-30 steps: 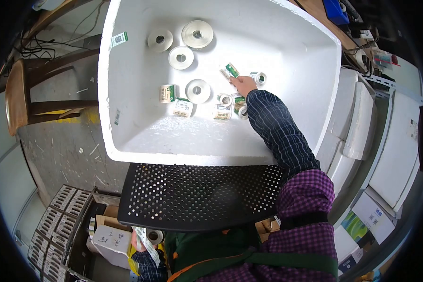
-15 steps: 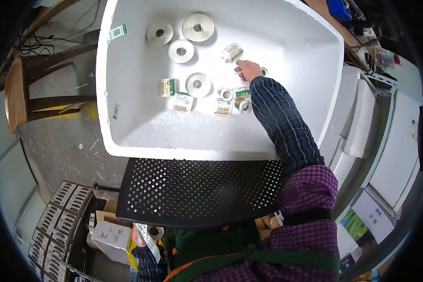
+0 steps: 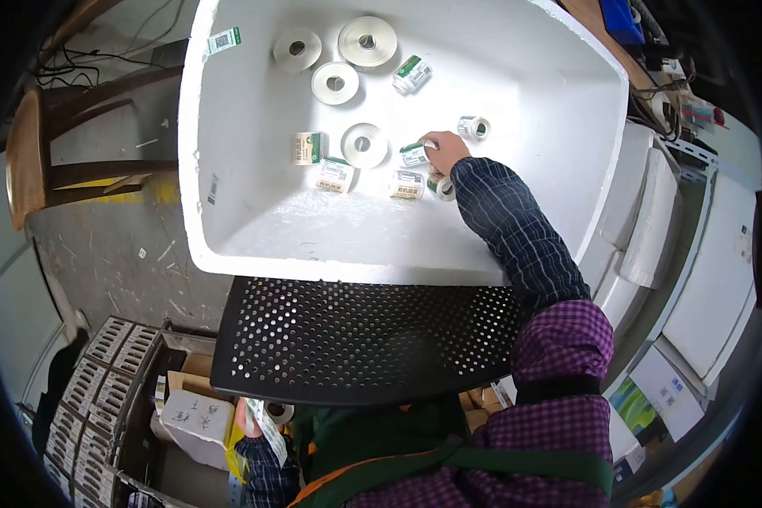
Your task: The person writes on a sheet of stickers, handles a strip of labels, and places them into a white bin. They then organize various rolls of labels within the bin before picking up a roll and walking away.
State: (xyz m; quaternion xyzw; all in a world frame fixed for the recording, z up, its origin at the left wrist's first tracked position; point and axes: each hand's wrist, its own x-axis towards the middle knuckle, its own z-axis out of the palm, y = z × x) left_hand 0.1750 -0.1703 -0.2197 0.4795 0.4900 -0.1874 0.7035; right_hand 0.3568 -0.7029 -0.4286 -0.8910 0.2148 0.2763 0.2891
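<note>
Inside a white foam box [image 3: 313, 264], my right hand [image 3: 449, 154] has its fingers closed on a small label roll [image 3: 414, 154] with a green and white face. Right beside that hand are a beige-printed roll [image 3: 406, 184] and another small roll [image 3: 443, 188], partly covered by the hand. A green and white roll [image 3: 411, 74] lies farther back, and one more [image 3: 479, 128] to the right. Low in the view, my left hand [image 3: 247, 420] is partly hidden and grips a strip of labels [image 3: 267, 433]. A white roll [image 3: 279, 412] is close to it.
Several large white rolls [image 3: 367, 42] and printed small rolls [image 3: 307, 148] lie in the box. A black perforated seat [image 3: 364, 339] stands between me and the box. Left are a wooden chair [image 3: 30, 161] and a crate with a white block [image 3: 196, 423].
My right hand has left the farther roll and come down toward me onto another small roll. The farther roll has turned, now showing its green side. My left hand stays about where it was.
</note>
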